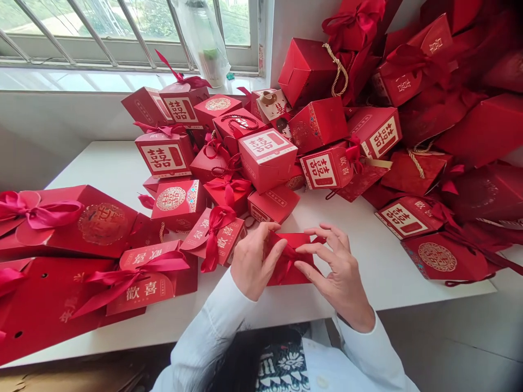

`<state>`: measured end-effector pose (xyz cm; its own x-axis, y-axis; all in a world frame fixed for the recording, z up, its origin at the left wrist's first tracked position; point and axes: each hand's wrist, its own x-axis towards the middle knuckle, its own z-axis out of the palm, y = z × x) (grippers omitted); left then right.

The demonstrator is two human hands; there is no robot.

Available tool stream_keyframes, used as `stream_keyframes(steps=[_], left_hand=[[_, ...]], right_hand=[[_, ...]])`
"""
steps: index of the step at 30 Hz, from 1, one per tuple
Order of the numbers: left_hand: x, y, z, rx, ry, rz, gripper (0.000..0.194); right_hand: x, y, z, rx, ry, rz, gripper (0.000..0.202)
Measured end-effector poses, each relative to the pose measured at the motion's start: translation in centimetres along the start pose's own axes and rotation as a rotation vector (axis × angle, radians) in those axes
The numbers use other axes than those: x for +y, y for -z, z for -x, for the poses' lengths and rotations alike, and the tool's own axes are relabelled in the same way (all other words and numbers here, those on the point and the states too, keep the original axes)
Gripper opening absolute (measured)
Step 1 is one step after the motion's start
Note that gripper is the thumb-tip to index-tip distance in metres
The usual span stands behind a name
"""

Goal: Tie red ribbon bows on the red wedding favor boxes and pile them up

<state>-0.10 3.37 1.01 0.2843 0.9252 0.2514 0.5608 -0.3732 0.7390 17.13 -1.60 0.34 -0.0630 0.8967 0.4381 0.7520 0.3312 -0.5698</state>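
Note:
A small red box (pixel 291 276) with a red ribbon (pixel 289 253) on top lies on the white table near its front edge, between my hands. My left hand (pixel 256 260) is at the box's left side, thumb and fingers bent together over its edge; whatever they pinch is hidden. On the right side, my right hand (pixel 337 272) has its fingers spread and curved, with thumb and index fingertip near the ribbon. Part of the box is covered by my fingers.
Many red gift boxes (pixel 267 158) are piled behind my hands on the white table (pixel 376 272). Larger red boxes (pixel 44 305) lie at the left, and more are heaped at the right. A plastic-wrapped cup (pixel 209 60) stands on the windowsill.

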Motion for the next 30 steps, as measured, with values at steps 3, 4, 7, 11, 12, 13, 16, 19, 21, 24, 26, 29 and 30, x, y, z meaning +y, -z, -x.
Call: stream_keyframes(steps=[3,4,7,11,12,13,16,19,21,24,26,29,30], left_hand=[[-0.1,-0.1,-0.5,0.022,-0.040,-0.022,0.009],[-0.1,-0.1,-0.5,0.055,-0.037,-0.020,0.008],[-0.5,-0.4,-0.4,0.145,-0.016,0.004,0.008],[-1.2,-0.7,-0.3,0.206,0.007,0.027,0.011],[-1.3,-0.7,-0.3,0.225,0.009,0.017,0.011],[-1.3,-0.8,-0.3,0.246,0.011,0.003,0.010],[-1.1,-0.7,-0.4,0.260,-0.008,-0.029,0.010],[-0.7,-0.2,-0.2,0.257,-0.058,-0.064,0.019],[-0.5,0.4,0.3,0.305,-0.121,-0.093,0.022],[-0.5,1.5,1.7,0.265,-0.278,-0.083,0.014],[-0.6,1.8,2.6,0.157,-0.367,-0.082,0.016],[-0.6,1.4,3.6,0.080,-0.390,-0.111,0.023],[-0.6,1.1,3.7,0.087,-0.374,-0.115,0.023]], right_hand=[[-0.2,-0.8,-0.2,0.012,-0.005,0.011,0.004],[-0.3,-0.9,-0.3,0.011,-0.004,0.011,0.005],[-0.3,-1.1,-0.3,0.005,-0.009,0.015,0.007],[-0.2,-1.1,-0.2,0.001,-0.019,0.018,0.006],[-0.2,-1.0,-0.2,0.000,-0.020,0.019,0.006],[-0.2,-1.0,-0.2,-0.001,-0.021,0.021,0.006],[-0.2,-1.0,-0.1,-0.004,-0.022,0.029,0.004],[0.0,-0.6,0.2,-0.020,-0.018,0.026,0.016],[0.2,0.1,0.6,-0.017,-0.006,0.010,0.031],[0.7,1.3,1.8,0.023,0.013,-0.006,0.032],[1.0,1.9,2.6,0.031,0.030,-0.004,0.027],[1.1,1.9,3.3,0.015,0.045,0.000,0.024],[1.0,1.6,3.4,0.019,0.041,0.002,0.022]])
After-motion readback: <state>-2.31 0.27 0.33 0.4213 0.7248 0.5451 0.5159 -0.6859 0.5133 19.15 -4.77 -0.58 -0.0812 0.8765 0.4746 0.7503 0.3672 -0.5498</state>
